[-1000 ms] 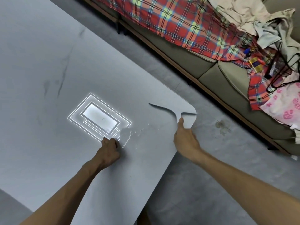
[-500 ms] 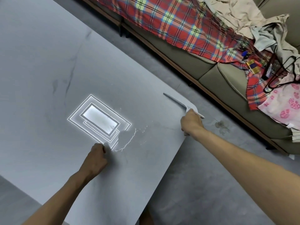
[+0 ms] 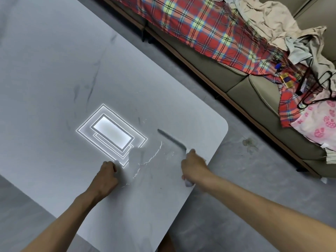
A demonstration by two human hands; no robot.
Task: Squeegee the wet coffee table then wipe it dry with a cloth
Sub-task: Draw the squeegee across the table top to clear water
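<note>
The grey marble-look coffee table (image 3: 54,73) fills the left of the head view, its rounded corner at right. A thin puddle of water (image 3: 145,159) lies near the front edge, beside the bright reflection of a ceiling lamp (image 3: 111,132). My right hand (image 3: 193,165) grips the white handle of a squeegee (image 3: 171,138), whose grey blade rests on the tabletop just right of the water. My left hand (image 3: 107,172) is a closed fist pressed on the table left of the puddle; whether it holds anything is hidden.
A sofa (image 3: 218,68) runs along the right, covered by a red plaid blanket (image 3: 196,24), piled clothes (image 3: 276,28) and a pink patterned cloth (image 3: 320,122). Grey floor (image 3: 245,179) separates table and sofa, with a small stain (image 3: 249,142) near the table corner.
My right hand has carried the squeegee from the table's corner inward onto the tabletop, toward the puddle. The left fist has stayed near the water.
</note>
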